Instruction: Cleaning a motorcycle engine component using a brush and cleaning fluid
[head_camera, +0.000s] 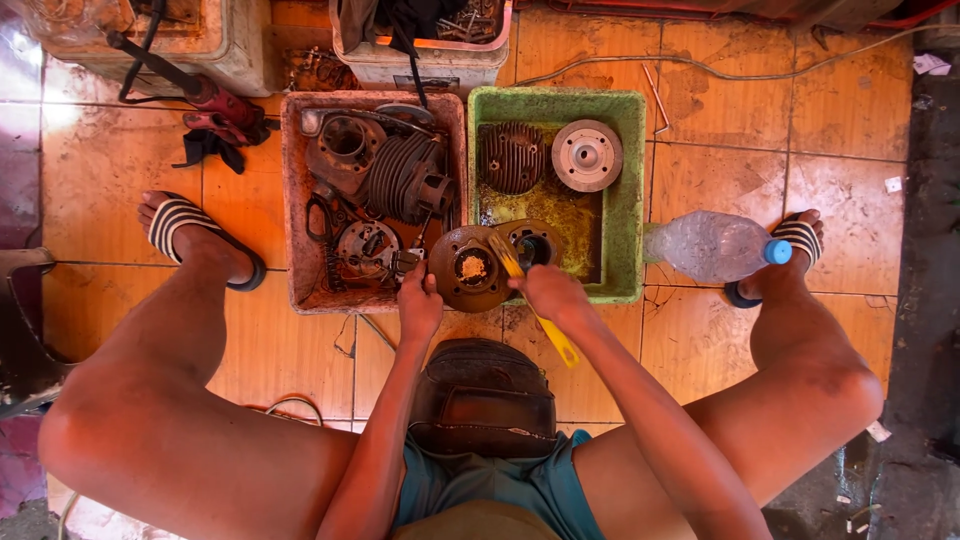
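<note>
A round metal cover (470, 268) is held over the gap between the red tray (296, 200) and green tray (625, 200), gripped at its rim by the left hand (418, 305). The right hand (548, 292) is closed on a yellow brush (545, 325). The cover is judged heavy, stiff, greasy — the rim is best gripped.

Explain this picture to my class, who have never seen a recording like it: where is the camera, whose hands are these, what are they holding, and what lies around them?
The camera sits on a person's head and looks straight down, so you see their own knees, sandalled feet and both hands. The left hand steadies a round, rusty metal engine part. The right hand holds a yellow-handled brush against that part. Two trays stand on the orange tiled floor: a reddish tray full of greasy engine pieces, and a green tray holding a finned cover and a round disc. A clear plastic bottle with a blue cap lies by the right foot.
</note>
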